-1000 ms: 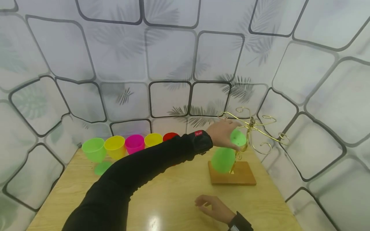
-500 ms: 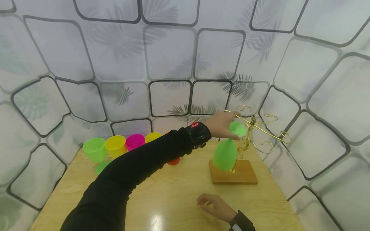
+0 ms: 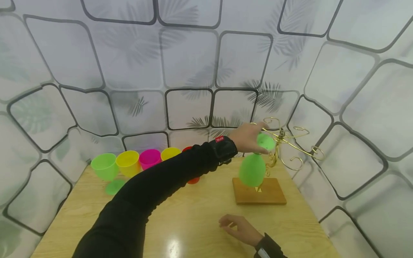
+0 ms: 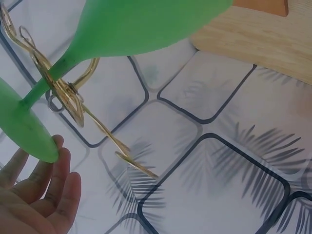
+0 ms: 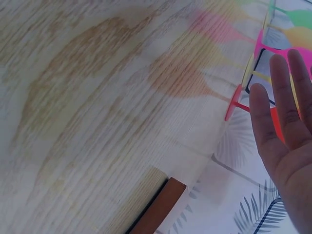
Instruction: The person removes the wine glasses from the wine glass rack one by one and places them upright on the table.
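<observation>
My left hand [image 3: 246,138] reaches far across the table and holds a green plastic goblet [image 3: 252,170] by its round foot, thumb and fingers at the foot's edge. The goblet is upside down, its bowl overlapping the wooden base of a gold wire rack [image 3: 282,133]. In the left wrist view the goblet's stem [image 4: 36,92] passes right at a gold wire hook [image 4: 73,105], and fingertips [image 4: 58,161] touch the foot's rim. My right hand [image 3: 240,227] stays low over the table in front of the rack, fingers loosely bent and holding nothing.
Upright goblets line the back left: green [image 3: 104,166], yellow [image 3: 128,163], magenta [image 3: 150,159], another yellow [image 3: 171,153] and a red one [image 3: 193,181], partly behind my left sleeve [image 3: 167,175]. Curled gold arms spread out over the rack's wooden base [image 3: 274,199]. Patterned cloth surrounds the table.
The green goblet has risen a little and its foot has tipped beside the rack arm, moving with my left hand. The right hand stays almost still.
</observation>
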A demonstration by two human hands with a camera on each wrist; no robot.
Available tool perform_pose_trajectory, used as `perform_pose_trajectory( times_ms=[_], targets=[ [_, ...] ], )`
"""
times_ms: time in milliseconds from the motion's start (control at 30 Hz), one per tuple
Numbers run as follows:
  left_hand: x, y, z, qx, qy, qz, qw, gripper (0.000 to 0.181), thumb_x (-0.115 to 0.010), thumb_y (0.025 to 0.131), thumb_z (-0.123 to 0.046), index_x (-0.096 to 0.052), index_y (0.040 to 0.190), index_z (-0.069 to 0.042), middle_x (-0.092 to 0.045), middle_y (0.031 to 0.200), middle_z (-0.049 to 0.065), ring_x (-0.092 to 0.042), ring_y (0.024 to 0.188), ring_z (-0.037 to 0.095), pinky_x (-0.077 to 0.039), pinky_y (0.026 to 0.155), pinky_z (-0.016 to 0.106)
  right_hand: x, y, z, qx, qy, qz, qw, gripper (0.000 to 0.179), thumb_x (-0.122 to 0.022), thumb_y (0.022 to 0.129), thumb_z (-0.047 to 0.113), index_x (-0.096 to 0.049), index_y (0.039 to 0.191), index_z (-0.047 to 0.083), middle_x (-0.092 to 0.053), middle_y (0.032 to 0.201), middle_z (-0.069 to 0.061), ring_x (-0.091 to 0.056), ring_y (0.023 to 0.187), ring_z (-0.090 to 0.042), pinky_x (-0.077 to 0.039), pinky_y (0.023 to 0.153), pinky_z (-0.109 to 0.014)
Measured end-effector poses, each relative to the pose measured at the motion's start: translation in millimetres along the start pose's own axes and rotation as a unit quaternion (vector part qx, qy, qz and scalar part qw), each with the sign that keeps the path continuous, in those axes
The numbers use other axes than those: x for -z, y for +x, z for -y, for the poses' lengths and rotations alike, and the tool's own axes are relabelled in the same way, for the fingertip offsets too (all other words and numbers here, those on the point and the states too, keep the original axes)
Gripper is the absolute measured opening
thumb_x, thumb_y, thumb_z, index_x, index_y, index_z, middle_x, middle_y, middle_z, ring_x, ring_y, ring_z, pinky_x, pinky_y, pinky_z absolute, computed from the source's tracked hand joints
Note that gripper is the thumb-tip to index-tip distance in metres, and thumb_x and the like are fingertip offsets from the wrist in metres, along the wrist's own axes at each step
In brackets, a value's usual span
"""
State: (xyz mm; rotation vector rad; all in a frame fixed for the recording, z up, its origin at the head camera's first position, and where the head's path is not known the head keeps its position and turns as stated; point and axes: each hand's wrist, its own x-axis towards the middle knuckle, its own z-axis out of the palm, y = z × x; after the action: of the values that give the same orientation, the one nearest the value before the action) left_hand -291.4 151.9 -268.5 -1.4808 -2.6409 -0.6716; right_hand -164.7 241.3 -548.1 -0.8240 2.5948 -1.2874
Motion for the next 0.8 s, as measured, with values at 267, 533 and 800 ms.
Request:
perform_pose_trajectory(
  times_ms=[267,533,800],
  targets=[
    [0.6,-0.3,-5.1,-0.011,0.003,-0.007,0.9999,0.080,-0.069,0.076,-0.045,-0.039,0.142,-0.012,-0.057,0.134,0.006,-0.054,0.116,0.018,-0.047,0.097,0.029,0,0.9,12,0.003,-0.008,0.001,1.0000,0.025,-0.052,0.093,0.016,-0.062,0.108,-0.001,-0.070,0.101,-0.016,-0.064,0.090,-0.014,-0.056,0.074,-0.030],
    [4.1,-5.5,-7.3,-0.013,-0.006,-0.003,0.9999,0.081,-0.070,0.074,-0.046,-0.039,0.141,-0.013,-0.062,0.127,0.008,-0.057,0.114,0.017,-0.051,0.092,0.029,8,0.2,38,-0.002,-0.007,0.006,1.0000,0.022,-0.053,0.092,0.011,-0.062,0.106,-0.004,-0.069,0.099,-0.018,-0.063,0.090,-0.011,-0.056,0.074,-0.028],
    [12.0,-9.7,1.8,-0.013,-0.013,0.014,0.9997,0.083,-0.070,0.076,-0.044,-0.033,0.143,-0.012,-0.055,0.135,0.011,-0.052,0.121,0.020,-0.047,0.098,0.031,-1,2.0,6,-0.003,-0.009,0.003,0.9999,0.026,-0.053,0.093,0.021,-0.063,0.108,0.002,-0.071,0.100,-0.012,-0.063,0.090,-0.010,-0.056,0.073,-0.028]
  ],
)
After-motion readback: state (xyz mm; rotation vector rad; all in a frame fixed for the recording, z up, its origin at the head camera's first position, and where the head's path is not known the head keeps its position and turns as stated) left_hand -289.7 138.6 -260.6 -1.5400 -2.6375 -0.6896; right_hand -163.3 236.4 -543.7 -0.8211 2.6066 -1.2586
